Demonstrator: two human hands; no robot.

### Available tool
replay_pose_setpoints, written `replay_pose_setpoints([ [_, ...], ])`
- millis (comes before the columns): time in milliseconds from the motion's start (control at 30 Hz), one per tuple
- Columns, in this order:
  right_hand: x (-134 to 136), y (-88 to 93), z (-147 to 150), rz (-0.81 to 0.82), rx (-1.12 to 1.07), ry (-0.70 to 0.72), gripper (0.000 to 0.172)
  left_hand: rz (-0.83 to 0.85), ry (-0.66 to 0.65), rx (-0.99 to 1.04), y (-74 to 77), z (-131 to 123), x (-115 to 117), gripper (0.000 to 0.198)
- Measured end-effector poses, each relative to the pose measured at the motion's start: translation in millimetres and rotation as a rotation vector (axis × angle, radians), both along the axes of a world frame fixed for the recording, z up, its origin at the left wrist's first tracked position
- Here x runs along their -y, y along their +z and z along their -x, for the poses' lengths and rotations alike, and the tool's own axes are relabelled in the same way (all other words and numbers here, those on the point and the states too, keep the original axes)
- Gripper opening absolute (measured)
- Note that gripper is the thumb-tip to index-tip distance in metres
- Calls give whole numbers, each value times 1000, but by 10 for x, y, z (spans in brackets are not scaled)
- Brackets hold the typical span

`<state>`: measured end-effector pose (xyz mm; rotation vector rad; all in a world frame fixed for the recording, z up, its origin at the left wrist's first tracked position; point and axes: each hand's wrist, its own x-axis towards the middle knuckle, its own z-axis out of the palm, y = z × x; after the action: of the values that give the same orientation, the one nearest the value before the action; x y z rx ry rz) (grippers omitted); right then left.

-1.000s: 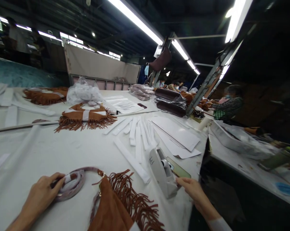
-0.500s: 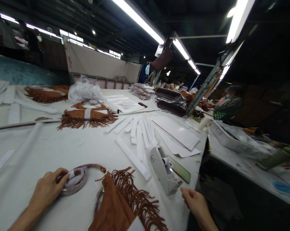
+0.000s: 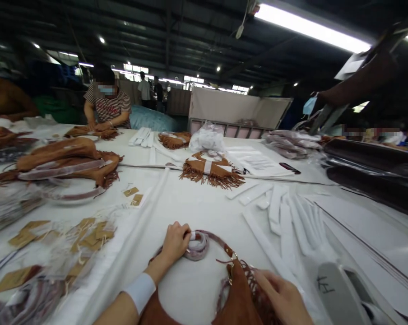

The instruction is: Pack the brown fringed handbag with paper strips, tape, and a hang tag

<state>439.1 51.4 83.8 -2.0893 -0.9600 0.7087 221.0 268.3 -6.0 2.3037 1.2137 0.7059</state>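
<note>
My left hand point(image 3: 177, 241) is closed on a coiled strap point(image 3: 199, 248) in thin wrapping, its fingers at the coil's left side. The strap runs by a metal clasp to a brown suede bag point(image 3: 238, 293) with long fringe, cut off by the bottom edge. Over the fringe, my right hand point(image 3: 281, 293) has its thumb and fingers drawn together; whatever they hold, if anything, is hidden. Right of that hand stands a grey tape dispenser point(image 3: 339, 293), partly out of view. A white band point(image 3: 141, 291) crosses my left forearm.
White strips point(image 3: 281, 216) and paper sheets point(image 3: 369, 239) lie to the right. Tags point(image 3: 95, 234) and wrapped brown bags point(image 3: 65, 162) lie left. A fringed bag point(image 3: 209, 169) lies ahead, near a clear plastic bag point(image 3: 207, 137). Across the table a person point(image 3: 107, 104) handles another bag.
The view has swung left, bringing in the tags, more bags and the person opposite. My right hand has come left from the tape dispenser to the fringe. My left hand keeps the coiled strap.
</note>
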Motion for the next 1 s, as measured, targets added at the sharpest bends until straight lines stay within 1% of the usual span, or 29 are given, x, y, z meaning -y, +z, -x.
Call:
replay_pose_setpoints([
  [67,-658,-6,372,-44,-141,101,40,9,-10,16,2,5,0,10],
  [100,-956,-38,527,-39,-205,94,38,12,-15,23,6,6,-5,9],
  [167,-1440,-142,751,-5,-231,114,33,18,-23,33,12,9,-20,9],
  [233,-1764,-264,858,49,-224,110,31,25,-27,39,9,10,-37,8],
  [300,-1950,-362,885,119,-208,95,33,38,-29,42,-6,10,-51,7],
  [367,-2044,-414,877,199,-192,82,34,52,-27,47,-26,8,-62,6],
  [467,-2104,-421,861,314,-186,83,37,73,-17,60,-50,6,-79,3],
  [600,-2158,-397,863,428,-201,83,37,91,-22,90,-51,11,-90,15],
  [733,-2218,-395,877,499,-217,83,36,94,-62,106,-33,27,-81,21],
  [867,-2276,-431,902,554,-193,74,35,91,-111,95,-5,40,-65,26],
  [1000,-2345,-514,922,562,-126,68,32,95,-99,65,23,34,-55,38],
])
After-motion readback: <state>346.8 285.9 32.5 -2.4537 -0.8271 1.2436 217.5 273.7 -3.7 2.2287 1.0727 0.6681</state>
